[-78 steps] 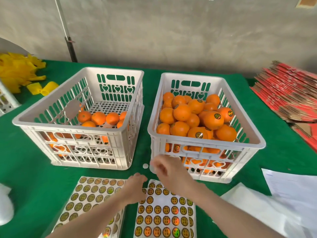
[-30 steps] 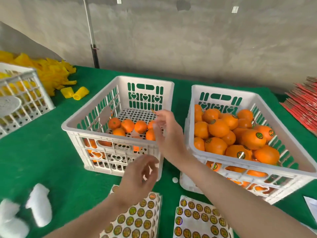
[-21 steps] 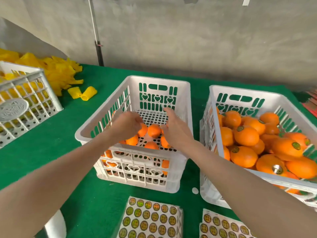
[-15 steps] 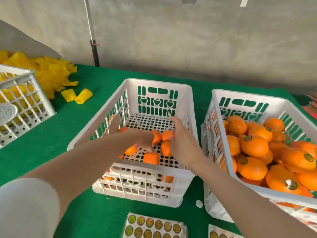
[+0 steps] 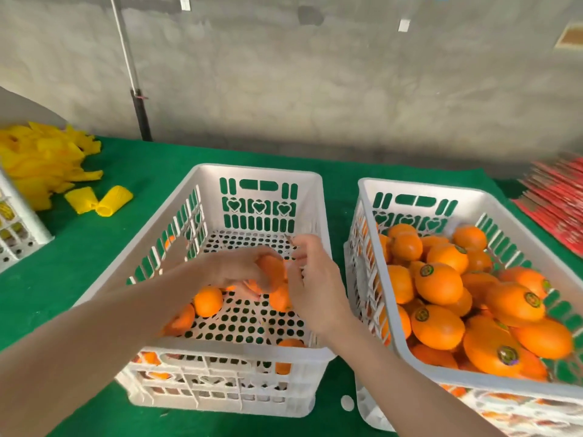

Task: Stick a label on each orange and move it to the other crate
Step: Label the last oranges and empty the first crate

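You're at the labelling step: your left hand [image 5: 233, 269] grips an orange [image 5: 273, 269] above the floor of the left crate [image 5: 252, 171], fingers wrapped round it. Your right hand [image 5: 315, 279] meets the fruit with curled fingers; whether they pinch a label I cannot tell. Next, probably: press the label flat, then carry the orange across to the right crate [image 5: 419, 186] and set it down gently.
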Available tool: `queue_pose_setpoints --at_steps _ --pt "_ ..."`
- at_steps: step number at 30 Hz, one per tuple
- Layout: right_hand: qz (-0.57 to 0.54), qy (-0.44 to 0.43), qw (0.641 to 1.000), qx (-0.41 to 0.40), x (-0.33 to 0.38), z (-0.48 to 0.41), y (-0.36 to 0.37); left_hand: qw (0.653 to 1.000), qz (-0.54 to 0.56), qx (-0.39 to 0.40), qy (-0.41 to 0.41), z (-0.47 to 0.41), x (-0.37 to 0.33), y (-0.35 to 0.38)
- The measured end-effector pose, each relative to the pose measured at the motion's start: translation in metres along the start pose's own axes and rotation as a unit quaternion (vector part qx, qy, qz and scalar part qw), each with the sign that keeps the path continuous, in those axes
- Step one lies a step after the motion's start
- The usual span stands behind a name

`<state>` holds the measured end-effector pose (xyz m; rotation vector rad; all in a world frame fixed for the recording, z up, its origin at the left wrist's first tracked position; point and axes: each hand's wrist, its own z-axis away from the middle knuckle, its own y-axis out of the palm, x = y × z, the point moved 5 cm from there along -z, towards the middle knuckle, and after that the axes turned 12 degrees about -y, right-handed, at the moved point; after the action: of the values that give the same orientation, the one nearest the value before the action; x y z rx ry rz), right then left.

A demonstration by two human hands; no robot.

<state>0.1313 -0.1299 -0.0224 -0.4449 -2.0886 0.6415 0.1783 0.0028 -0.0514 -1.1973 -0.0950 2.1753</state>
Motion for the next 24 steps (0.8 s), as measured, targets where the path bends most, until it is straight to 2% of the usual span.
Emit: queue_pose_setpoints --at_steps 2,4,6,9,11,16,24 --pt "-0.070 0.020 0.994 -0.077 -0.001 0.003 -0.013 0.990 0.126 0.023 0.050 0.014 -0.004 -0.007" --pt "-0.142 0.056 0.982 -0.109 -0.004 0.009 -0.025 0.957 0.273 0.055 0.084 0.035 -0.008 -0.011" --pt "-0.182 0.072 0.977 -0.089 -0.003 0.014 -0.035 0.926 0.355 0.065 0.109 0.056 -0.013 -0.005" --pt "-0.192 0.022 0.980 -0.051 0.013 0.021 -0.056 0.907 0.402 0.059 0.113 0.074 -0.020 0.015" --pt "-0.190 -0.022 0.981 -0.033 0.028 0.027 -0.072 0.901 0.417 0.069 0.100 0.083 -0.027 0.033" --pt "-0.162 -0.080 0.984 -0.008 0.045 0.046 -0.104 0.916 0.375 0.076 0.119 0.099 -0.052 0.077" --pt "-0.023 -0.157 0.987 -0.032 0.048 0.074 -0.145 0.933 0.335 0.066 0.116 0.112 -0.073 0.125"
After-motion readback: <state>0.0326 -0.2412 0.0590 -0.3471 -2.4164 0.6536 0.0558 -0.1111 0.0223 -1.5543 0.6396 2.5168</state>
